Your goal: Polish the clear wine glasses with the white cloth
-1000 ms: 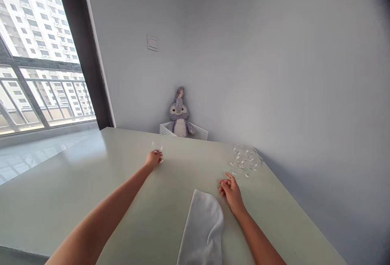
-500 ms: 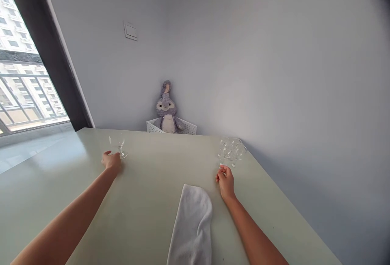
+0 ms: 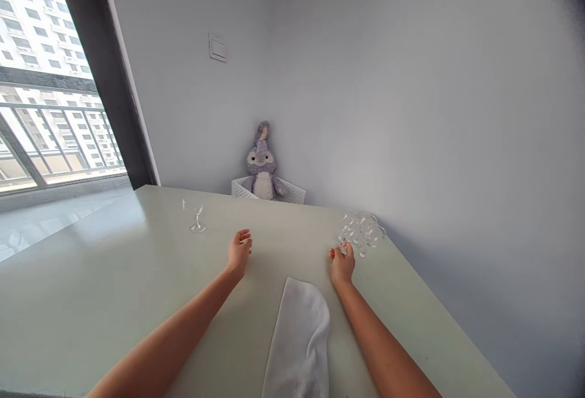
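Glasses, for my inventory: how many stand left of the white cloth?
1: a clear stemmed glass stands on the table, to the left of the left hand. The cluster of glasses at right is outside this count; they overlap, so some there may be hidden.

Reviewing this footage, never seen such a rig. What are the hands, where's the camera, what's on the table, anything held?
There's no machine: these are one person's bare hands, seen from a head-worn camera looking forward and down. On the table lies a whitish cloth; beyond it, a stemmed glass stands on the left and clustered glasses on the right. The left hand appears empty. The right hand is at the cluster's near edge; whether it grips anything is unclear.
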### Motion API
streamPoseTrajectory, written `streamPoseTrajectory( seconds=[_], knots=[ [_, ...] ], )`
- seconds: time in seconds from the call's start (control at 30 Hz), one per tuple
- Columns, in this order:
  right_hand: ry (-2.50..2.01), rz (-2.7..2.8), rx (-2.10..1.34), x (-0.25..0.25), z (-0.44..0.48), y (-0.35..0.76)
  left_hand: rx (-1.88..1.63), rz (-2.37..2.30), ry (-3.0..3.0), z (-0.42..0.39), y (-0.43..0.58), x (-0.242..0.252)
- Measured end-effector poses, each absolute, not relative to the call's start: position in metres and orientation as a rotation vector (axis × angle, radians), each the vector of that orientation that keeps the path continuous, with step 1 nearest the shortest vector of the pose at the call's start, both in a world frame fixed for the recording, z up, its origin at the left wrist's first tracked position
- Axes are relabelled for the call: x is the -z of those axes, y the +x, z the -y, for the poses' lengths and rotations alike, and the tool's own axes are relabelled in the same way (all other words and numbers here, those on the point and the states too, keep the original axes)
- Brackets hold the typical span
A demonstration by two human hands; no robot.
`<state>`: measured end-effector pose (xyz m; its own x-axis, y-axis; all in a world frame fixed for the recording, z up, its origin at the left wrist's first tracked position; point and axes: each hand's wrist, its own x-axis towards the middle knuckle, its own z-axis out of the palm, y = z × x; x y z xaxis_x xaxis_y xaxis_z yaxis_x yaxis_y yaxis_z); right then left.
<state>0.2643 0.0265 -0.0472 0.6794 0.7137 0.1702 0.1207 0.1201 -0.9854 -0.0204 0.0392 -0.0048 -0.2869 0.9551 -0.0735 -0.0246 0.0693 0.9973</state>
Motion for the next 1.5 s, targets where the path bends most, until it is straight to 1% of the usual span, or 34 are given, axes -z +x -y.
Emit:
streamPoseTrajectory(
  seconds=[0.1,0.23,0.37,0.47,0.7,0.9,1.07,1.37,1.5],
  knots=[
    [-1.441,0.745,-0.521,0.047,-0.029,0.254,-1.22,-1.397,1.104,-0.045,-0.006,0.008],
    [-1.463,1.034,-0.622,0.046,-0.023,0.24,-1.012,-1.305,1.227,-0.049,0.028,0.016],
    [-1.41,1.263,-0.622,0.044,-0.014,0.229,-0.881,-1.231,1.301,-0.048,0.064,0.02],
    [-1.43,1.163,-0.599,0.044,-0.015,0.233,-0.876,-1.239,1.332,-0.05,0.079,0.02],
    [-1.452,0.682,-0.519,0.054,-0.052,0.273,-0.941,-1.286,1.354,-0.072,0.09,0.014],
    [-1.443,0.639,-0.511,0.052,-0.088,0.29,-0.912,-1.178,1.311,-0.08,0.098,0.018],
    [-1.433,0.743,-0.519,0.049,-0.098,0.292,-1.053,-1.182,1.238,-0.074,0.054,0.026],
    [-1.444,0.9,-0.533,0.056,-0.094,0.289,-1.425,-1.46,1.035,-0.068,-0.122,0.026],
    [-1.42,0.926,-0.573,0.055,-0.091,0.284,-1.508,-1.54,0.961,-0.071,-0.167,0.023]
  ],
)
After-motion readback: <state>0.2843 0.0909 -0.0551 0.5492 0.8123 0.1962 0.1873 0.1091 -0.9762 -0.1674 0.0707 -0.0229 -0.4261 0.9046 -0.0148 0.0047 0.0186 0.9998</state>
